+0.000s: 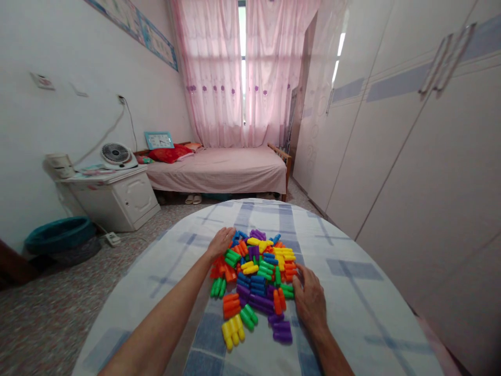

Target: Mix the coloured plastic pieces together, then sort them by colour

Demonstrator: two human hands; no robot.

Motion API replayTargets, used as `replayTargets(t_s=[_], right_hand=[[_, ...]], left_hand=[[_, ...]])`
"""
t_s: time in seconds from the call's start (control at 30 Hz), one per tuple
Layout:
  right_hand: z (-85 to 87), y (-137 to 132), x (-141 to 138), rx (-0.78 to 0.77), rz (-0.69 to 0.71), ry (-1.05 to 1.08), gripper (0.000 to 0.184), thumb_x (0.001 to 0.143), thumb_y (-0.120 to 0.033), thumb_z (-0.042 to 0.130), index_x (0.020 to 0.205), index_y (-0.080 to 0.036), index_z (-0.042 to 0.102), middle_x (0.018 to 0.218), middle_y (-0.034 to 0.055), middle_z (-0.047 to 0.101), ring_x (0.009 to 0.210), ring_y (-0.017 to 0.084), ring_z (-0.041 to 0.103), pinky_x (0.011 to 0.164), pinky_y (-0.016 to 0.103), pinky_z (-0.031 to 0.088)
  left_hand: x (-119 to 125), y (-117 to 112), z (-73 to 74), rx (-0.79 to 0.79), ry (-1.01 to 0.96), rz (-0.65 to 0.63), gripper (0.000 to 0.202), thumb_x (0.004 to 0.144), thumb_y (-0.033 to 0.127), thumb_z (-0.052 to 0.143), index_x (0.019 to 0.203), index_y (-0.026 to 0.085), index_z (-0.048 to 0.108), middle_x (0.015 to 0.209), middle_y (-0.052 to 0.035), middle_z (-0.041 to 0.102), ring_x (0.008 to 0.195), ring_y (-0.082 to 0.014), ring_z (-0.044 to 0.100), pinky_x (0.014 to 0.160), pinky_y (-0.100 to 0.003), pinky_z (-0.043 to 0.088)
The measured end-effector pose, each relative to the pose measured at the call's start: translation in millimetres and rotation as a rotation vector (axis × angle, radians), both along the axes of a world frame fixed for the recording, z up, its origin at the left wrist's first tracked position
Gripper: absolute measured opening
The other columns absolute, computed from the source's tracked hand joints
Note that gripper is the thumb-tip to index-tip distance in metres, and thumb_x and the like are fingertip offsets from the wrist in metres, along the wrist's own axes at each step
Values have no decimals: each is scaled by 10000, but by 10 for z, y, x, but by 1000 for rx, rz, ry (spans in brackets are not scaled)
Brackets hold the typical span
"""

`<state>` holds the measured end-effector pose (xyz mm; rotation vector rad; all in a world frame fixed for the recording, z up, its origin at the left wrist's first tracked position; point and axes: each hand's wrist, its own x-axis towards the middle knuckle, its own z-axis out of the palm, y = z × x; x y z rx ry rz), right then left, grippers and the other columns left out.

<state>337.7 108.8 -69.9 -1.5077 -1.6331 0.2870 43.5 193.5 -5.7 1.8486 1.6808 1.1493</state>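
A heap of bright plastic building blocks (256,277) in orange, green, blue, yellow and purple lies on a round table covered by a white and blue checked cloth (352,292). My left hand (221,242) rests at the heap's far left edge, fingers stretched out and touching the blocks. At the right edge of the heap sits my right hand (310,298), palm down, its fingers lightly curved against orange and green blocks. Neither hand visibly holds a block. A yellow block (233,331) and a purple block (282,331) lie nearest me.
Beyond the table stands a bed with a pink cover (223,167) under pink curtains. A white cabinet (117,198) with a small fan (116,154) is at the left, a teal basin (58,235) on the floor. White wardrobes (410,156) line the right wall.
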Motion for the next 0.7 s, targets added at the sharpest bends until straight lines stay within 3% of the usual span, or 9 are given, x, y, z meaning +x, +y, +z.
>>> replayTargets(t_s=[0.1,0.2,0.43,0.57,0.7], right_hand=[[-19,5,14,-4,3,7,368,858,-335,387,1136,-175,566,1124,85,622,1053,222,551,935,373,409],[-28,2,23,-10,-2,5,367,855,-334,396,1137,-176,569,1131,88,623,1063,227,548,939,376,407],[-41,-19,12,-15,-20,50,371,863,-361,401,1146,-194,572,1149,91,620,1064,235,553,931,390,413],[-56,-24,10,-21,-17,83,368,870,-380,412,1154,-205,568,1172,87,612,1080,239,546,948,395,403],[-66,-25,12,-37,-26,104,376,869,-394,415,1159,-207,564,1192,86,604,1098,245,533,963,397,391]], left_hand=[[-36,138,-91,-28,-60,-38,492,770,581,443,980,207,684,1102,-85,690,1167,-250,557,1028,-399,390],[84,192,-117,-73,-95,-119,529,753,614,460,991,205,695,1134,-64,682,1139,-246,577,1027,-383,401],[244,238,23,-235,-33,-410,596,842,617,360,1157,194,638,1245,-12,622,1169,-219,550,1052,-331,362],[254,497,83,-216,14,-314,584,840,606,343,1032,174,686,1140,-61,679,1099,-236,597,992,-328,412],[471,771,103,-152,9,-259,465,774,589,470,906,214,709,1088,-57,702,1055,-226,619,954,-293,431]])
